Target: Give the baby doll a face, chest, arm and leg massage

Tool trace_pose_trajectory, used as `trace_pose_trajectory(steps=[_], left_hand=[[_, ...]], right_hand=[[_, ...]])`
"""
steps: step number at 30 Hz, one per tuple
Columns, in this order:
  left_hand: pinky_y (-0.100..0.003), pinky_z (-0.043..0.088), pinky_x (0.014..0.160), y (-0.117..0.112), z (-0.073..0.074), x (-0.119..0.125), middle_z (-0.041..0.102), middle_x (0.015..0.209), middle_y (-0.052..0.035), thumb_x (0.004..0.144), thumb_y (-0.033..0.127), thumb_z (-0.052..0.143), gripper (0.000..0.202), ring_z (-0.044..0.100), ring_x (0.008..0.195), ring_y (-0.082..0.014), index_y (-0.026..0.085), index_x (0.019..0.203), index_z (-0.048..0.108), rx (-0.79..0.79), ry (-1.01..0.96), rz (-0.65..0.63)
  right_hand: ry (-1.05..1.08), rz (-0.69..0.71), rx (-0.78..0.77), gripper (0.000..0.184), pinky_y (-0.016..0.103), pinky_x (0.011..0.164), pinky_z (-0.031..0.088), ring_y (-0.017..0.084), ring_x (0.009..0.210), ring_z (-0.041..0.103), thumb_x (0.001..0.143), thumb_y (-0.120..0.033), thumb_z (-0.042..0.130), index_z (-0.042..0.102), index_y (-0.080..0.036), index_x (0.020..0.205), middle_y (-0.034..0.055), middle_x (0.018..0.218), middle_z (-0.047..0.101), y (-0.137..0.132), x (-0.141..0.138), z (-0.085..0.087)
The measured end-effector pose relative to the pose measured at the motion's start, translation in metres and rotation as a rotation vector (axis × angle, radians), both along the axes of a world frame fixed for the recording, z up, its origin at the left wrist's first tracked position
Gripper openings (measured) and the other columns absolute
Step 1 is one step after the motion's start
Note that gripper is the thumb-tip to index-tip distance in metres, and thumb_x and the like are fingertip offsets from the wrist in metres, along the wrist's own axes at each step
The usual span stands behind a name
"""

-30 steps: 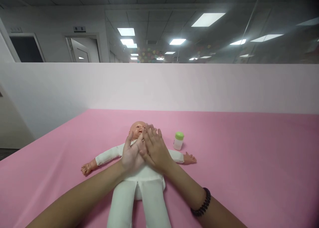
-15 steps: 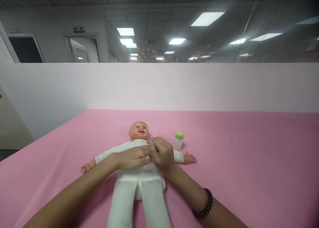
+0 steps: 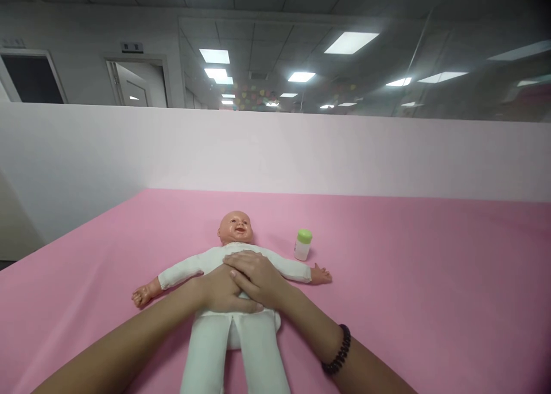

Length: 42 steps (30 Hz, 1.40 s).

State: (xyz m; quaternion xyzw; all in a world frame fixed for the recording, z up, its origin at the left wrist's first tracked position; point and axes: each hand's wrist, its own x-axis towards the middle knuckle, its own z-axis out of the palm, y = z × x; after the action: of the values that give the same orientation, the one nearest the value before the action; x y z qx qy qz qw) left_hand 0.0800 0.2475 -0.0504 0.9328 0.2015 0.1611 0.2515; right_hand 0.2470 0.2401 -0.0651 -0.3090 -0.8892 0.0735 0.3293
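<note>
My right hand (image 3: 253,274) lies across my left hand (image 3: 221,293), and together they hide the middle of the baby doll's white suit (image 3: 189,270). The suit's legs (image 3: 206,354) and my left forearm (image 3: 116,342) run off the bottom edge. Far off, the coloured paper shapes (image 3: 253,96) on the back wall blur (too small to read, as is the sign (image 3: 131,47) above the doorway).

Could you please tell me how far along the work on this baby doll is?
Done: the baby doll lies on its back, suited in white. In hand: the left hand and right hand rest on its torso. Remaining: the green-capped bottle stands untouched beside it.
</note>
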Motion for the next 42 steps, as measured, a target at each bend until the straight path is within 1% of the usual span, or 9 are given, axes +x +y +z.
trace_pose_trajectory(steps=[7,13,18,22,25,31,34,38,42], left_hand=[[-0.044,0.045,0.108,-0.005,0.01,-0.008,0.067,0.135,-0.0063,0.093,0.043,0.057,0.045,0.061,0.124,-0.0314,0.028,0.134,0.065,0.105,-0.036,-0.042],[-0.043,0.046,0.107,-0.006,0.006,-0.006,0.068,0.134,-0.005,0.091,0.042,0.061,0.043,0.06,0.125,-0.0307,0.03,0.131,0.066,0.082,-0.042,0.012],[-0.047,0.042,0.111,-0.006,-0.002,-0.005,0.063,0.14,-0.0073,0.092,0.044,0.059,0.046,0.055,0.129,-0.0324,0.029,0.136,0.062,0.12,-0.083,0.093],[-0.055,0.023,0.122,-0.006,-0.01,-0.006,0.054,0.15,-0.0095,0.091,0.052,0.059,0.058,0.042,0.142,-0.0353,0.028,0.145,0.055,0.195,-0.054,0.218],[-0.056,0.008,0.126,-0.006,-0.016,-0.006,0.038,0.162,-0.0096,0.095,0.058,0.05,0.065,0.026,0.153,-0.0335,0.027,0.152,0.045,0.226,0.04,0.292],[-0.055,0.006,0.127,-0.005,-0.03,-0.011,0.014,0.169,-0.0117,0.096,0.063,0.042,0.082,0.01,0.157,-0.0321,0.02,0.162,0.018,0.141,0.062,0.459],[-0.058,0.004,0.125,-0.003,-0.042,-0.018,0.009,0.169,-0.0129,0.096,0.064,0.042,0.084,0.006,0.157,-0.0329,0.022,0.163,0.012,0.082,0.0,0.562],[-0.062,0.0,0.124,0.0,-0.059,-0.026,0.004,0.169,-0.0158,0.096,0.063,0.044,0.088,-0.001,0.157,-0.0342,0.021,0.163,0.007,-0.045,-0.147,0.705],[-0.061,0.001,0.125,-0.002,-0.054,-0.031,0.002,0.17,-0.0134,0.095,0.059,0.049,0.087,-0.005,0.157,-0.0333,0.024,0.163,0.008,-0.119,-0.246,0.697]], right_hand=[[-0.105,0.047,-0.043,0.045,0.047,0.123,0.026,0.022,0.145,0.041,0.103,-0.036,0.046,0.051,-0.023,0.146,0.006,0.15,0.054,-0.007,0.009,0.012],[-0.15,0.025,-0.137,0.047,0.05,0.125,0.02,0.022,0.151,0.031,0.106,-0.042,0.039,0.046,-0.028,0.15,0.004,0.157,0.045,-0.008,0.01,0.015],[-0.092,-0.049,-0.215,0.049,0.053,0.126,0.016,0.023,0.153,0.026,0.105,-0.05,0.037,0.047,-0.032,0.15,0.0021,0.162,0.036,-0.004,0.006,0.005],[-0.008,-0.14,-0.233,0.053,0.055,0.125,0.017,0.023,0.155,0.021,0.105,-0.052,0.034,0.039,-0.032,0.154,0.0024,0.165,0.03,0.0,0.007,-0.011],[0.048,-0.236,-0.231,0.053,0.056,0.124,0.022,0.024,0.154,0.024,0.106,-0.052,0.032,0.037,-0.032,0.155,0.0042,0.165,0.029,0.002,0.01,-0.025],[0.063,-0.466,-0.23,0.062,0.056,0.122,0.029,0.03,0.151,0.03,0.103,-0.05,0.038,0.035,-0.021,0.157,0.0131,0.162,0.034,0.001,0.016,-0.045],[0.036,-0.577,-0.192,0.065,0.058,0.117,0.036,0.036,0.144,0.042,0.101,-0.051,0.041,0.043,-0.01,0.151,0.0213,0.153,0.045,-0.003,0.015,-0.041],[0.017,-0.66,-0.122,0.048,0.058,0.101,0.048,0.037,0.118,0.062,0.098,-0.042,0.047,0.059,-0.01,0.132,0.022,0.126,0.066,-0.008,0.012,-0.03],[0.169,-0.528,0.025,0.044,0.057,0.108,0.046,0.034,0.13,0.055,0.095,-0.034,0.049,0.057,-0.015,0.133,0.0181,0.135,0.061,-0.01,0.012,-0.026]])
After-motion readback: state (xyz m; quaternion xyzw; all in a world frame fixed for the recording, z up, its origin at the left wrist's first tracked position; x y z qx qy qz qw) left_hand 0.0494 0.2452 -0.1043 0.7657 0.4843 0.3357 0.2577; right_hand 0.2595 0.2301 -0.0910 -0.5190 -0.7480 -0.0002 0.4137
